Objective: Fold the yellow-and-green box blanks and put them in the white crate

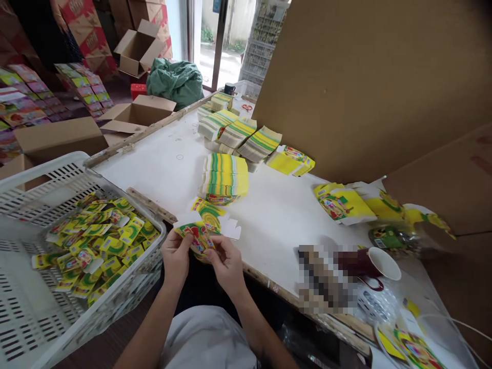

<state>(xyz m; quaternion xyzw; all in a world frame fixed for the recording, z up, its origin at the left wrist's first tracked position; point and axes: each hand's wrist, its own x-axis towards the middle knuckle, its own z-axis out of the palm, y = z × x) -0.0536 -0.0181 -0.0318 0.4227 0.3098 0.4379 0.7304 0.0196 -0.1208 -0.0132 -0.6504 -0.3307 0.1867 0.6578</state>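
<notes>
Left hand (176, 257) and right hand (228, 260) pinch a near carton (198, 237); we judge folding underway, the next move calling for careful tucking.

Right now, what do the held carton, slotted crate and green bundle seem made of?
Held carton: probably thin card, brightly printed with a white flap. Slotted crate: likely smooth white plastic, given its regular slots. Green bundle: fabric or plastic sheeting, dull, softly creased.

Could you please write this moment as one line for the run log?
left hand: holds yellow carton; right hand: holds same carton; table: carton stack beyond hands; white basket, left: many small packs inside
</notes>
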